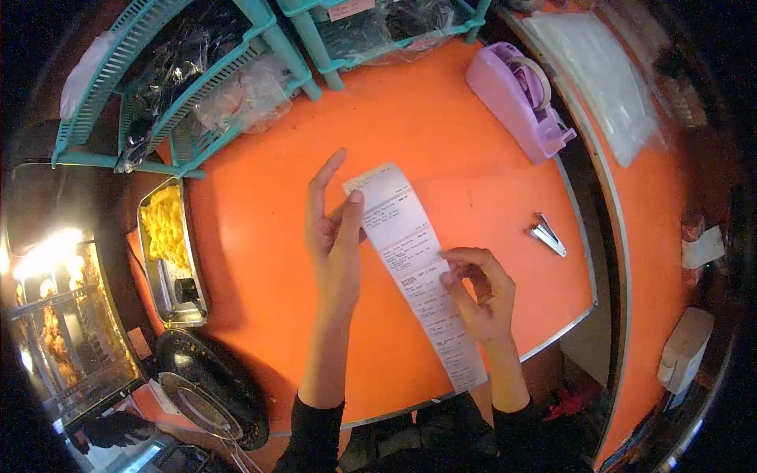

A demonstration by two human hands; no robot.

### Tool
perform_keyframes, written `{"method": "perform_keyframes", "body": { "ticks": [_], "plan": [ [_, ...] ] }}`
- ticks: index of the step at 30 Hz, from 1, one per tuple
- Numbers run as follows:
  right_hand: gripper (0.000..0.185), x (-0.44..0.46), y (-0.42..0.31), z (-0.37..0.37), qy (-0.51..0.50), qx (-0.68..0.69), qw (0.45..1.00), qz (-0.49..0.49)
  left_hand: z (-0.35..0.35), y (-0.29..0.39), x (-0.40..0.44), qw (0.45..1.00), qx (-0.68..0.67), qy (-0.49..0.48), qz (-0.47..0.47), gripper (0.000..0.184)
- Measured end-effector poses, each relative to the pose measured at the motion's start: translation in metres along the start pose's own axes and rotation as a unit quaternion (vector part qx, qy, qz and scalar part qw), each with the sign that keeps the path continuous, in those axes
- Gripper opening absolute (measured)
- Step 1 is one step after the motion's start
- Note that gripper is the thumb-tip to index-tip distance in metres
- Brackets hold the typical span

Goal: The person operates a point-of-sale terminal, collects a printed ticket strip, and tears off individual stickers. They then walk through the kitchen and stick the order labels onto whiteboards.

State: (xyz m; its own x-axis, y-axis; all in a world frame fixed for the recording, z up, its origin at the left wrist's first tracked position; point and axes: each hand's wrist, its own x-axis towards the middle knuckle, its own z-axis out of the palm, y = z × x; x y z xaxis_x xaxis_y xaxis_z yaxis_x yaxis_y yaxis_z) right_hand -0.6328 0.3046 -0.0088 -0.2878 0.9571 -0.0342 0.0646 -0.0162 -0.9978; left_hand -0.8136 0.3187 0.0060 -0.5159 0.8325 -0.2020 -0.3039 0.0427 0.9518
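1. The left hand (335, 236) holds the upper part of a long printed receipt (418, 264): the thumb presses on the left edge, and a raised finger is apart from the paper. This grip seems to be for steadying the strip.
2. The right hand (481, 296) has a narrow pinch, thumb and finger together at the right edge, about the middle. Held from two sides, the strip is quite flat and its print faces the person, so probably it is easy to read.
3. The receipt is over the middle of the orange tabletop (260, 260), slanted, with its lower end near the front edge. I cannot tell if this end touches the surface.
4. To the right, near the metal-rimmed edge, lies a small stapler-like tool (546, 235). Beyond it, the purple tape dispenser (516, 98) stands at the far right corner, perhaps for easy reach.
5. Teal basket racks (288, 59) limit the far side. On the left edge are a metal tray (185, 303) with yellow food (164, 225) and a black pan (209, 378). Bare orange surface lies on both sides of the hands, giving room for sideways moving.
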Motion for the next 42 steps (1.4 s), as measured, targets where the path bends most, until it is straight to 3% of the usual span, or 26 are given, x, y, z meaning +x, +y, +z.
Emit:
{"method": "perform_keyframes", "body": {
  "ticks": [5,18,38,42],
  "plan": [
    [0.022,0.000,0.002,0.002,0.001,-0.014,1.000,0.001,-0.011,-0.002,0.001,0.999,0.013,-0.035,-0.020,0.043],
    [0.020,0.002,0.000,0.006,-0.024,-0.004,1.000,0.003,-0.011,-0.006,0.004,1.000,-0.002,-0.012,-0.018,0.043],
    [0.022,0.015,-0.007,0.016,0.002,-0.005,1.000,0.005,-0.019,-0.009,-0.023,0.984,-0.028,-0.145,-0.101,0.041],
    [0.023,0.016,-0.002,0.016,0.004,0.000,1.000,-0.004,-0.020,-0.014,-0.024,0.985,-0.029,-0.162,-0.058,0.045]
  ]
}}
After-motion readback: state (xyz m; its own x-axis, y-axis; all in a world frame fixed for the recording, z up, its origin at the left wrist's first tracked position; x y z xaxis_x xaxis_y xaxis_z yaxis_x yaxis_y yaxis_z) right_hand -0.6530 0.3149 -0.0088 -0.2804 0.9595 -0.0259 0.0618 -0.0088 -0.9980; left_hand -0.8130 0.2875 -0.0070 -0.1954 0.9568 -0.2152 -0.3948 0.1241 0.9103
